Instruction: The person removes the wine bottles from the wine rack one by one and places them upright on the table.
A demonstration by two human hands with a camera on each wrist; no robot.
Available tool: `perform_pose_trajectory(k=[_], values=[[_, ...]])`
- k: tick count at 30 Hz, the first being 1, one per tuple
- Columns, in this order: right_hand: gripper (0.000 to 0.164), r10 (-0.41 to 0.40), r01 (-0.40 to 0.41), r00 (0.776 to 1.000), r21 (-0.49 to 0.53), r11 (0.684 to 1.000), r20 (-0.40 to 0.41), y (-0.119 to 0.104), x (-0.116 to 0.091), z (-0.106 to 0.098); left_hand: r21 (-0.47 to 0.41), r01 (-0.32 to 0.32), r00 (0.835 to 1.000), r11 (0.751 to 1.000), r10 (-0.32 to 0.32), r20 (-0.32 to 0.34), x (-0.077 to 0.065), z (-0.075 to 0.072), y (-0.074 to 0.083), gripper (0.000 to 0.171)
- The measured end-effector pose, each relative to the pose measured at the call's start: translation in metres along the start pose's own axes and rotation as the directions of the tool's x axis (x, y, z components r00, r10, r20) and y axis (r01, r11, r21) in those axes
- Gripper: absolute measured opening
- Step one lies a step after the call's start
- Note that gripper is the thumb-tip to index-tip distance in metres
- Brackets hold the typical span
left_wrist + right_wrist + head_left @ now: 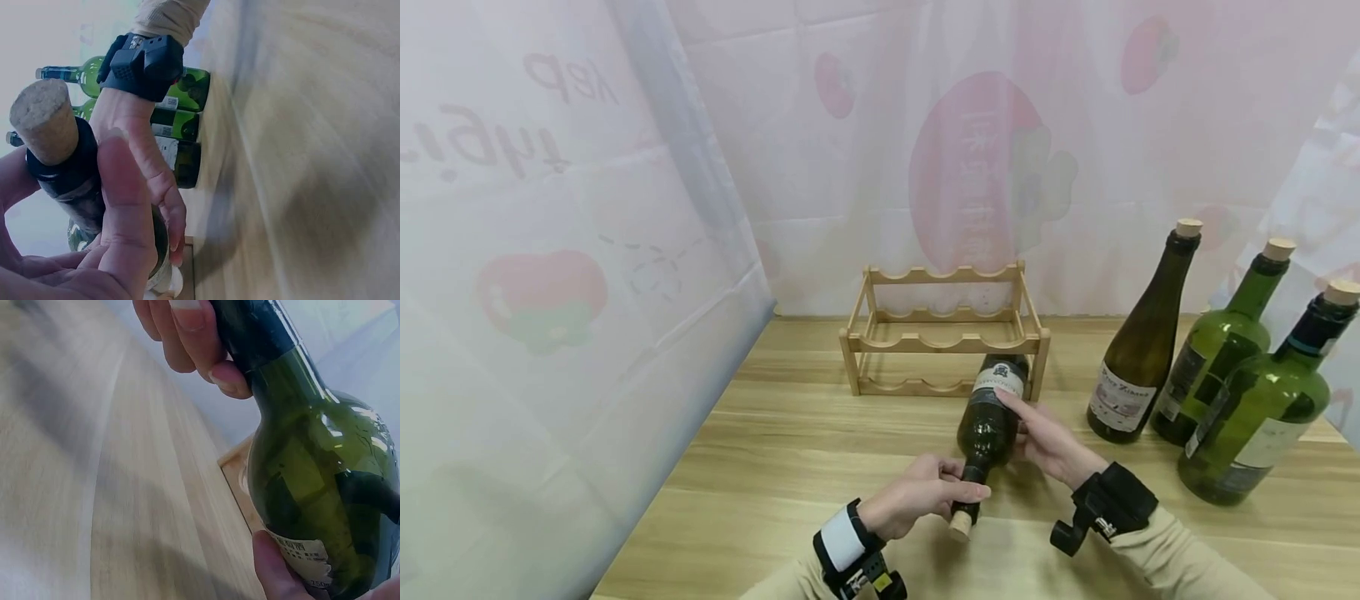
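A dark green wine bottle (987,433) with a cork in its mouth is tilted, its neck toward me and its base at the lower right opening of a wooden wine rack (947,343). My left hand (917,497) holds the neck just behind the cork (45,122). Around the labelled body, my right hand (1048,437) grips from the right side, its thumb lying over the label. The green glass (312,469) and part of a back label fill the right wrist view. How far the base reaches into the rack is hard to tell.
Three corked bottles stand upright on the right: a brown-green one (1131,367), a green one (1213,367) and a wider green one (1255,425). The wooden tabletop (760,483) stretches left of the hands. A printed curtain (850,167) hangs behind the rack.
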State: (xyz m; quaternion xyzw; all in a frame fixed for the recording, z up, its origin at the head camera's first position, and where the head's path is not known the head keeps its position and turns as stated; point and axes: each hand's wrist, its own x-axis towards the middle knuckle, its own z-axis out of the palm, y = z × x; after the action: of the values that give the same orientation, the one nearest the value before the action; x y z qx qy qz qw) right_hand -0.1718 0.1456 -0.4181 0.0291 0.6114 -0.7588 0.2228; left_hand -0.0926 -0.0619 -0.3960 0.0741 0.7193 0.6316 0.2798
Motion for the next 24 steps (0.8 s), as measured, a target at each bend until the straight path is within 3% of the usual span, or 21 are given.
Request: perform_pose_trajectory(k=[10, 19, 24], values=[[0.073, 0.000, -0.004, 0.998, 0.067, 0.998, 0.059, -0.002, -0.005, 0.005, 0.039, 0.007, 1.000, 0.999, -0.008, 0.002, -0.013, -0.007, 0.014, 0.024], [0.053, 0.081, -0.103, 0.991, 0.203, 0.974, 0.111, -0.009, -0.015, 0.015, 0.034, -0.017, 1.000, 0.999, 0.017, 0.000, -0.025, -0.011, 0.032, 0.028], [0.051, 0.093, -0.119, 0.989, 0.247, 0.962, 0.115, -0.011, -0.020, 0.017, 0.051, -0.020, 1.000, 0.999, 0.019, 0.005, -0.027, -0.014, 0.037, 0.030]])
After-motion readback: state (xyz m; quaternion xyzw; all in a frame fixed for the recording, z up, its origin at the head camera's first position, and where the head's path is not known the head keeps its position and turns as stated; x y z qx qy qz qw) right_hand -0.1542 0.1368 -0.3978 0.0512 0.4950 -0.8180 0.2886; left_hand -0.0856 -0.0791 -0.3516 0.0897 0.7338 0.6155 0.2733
